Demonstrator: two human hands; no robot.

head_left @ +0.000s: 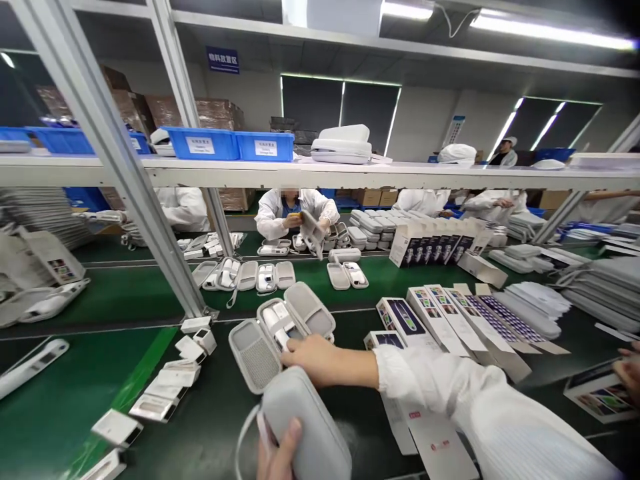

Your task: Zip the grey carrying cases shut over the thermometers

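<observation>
My left hand (279, 455) at the bottom edge grips a closed grey zip case (307, 427) with a wrist strap. My right hand (315, 360), in a white sleeve, reaches in from the right to an open grey case (260, 353) lying on the dark green table. Its fingers are curled together on a white device (278, 323) seated in the case's middle tray. The case's mesh lid lies folded open to the left.
Small white boxes (165, 390) lie in a row at the left. Printed product cartons (450, 317) lie at the right, and another person's hand (631, 373) shows at the right edge. More open cases (250, 275) ride the green belt. Across it, white-coated workers (295, 210) sit. A metal frame post (130, 180) slants at the left.
</observation>
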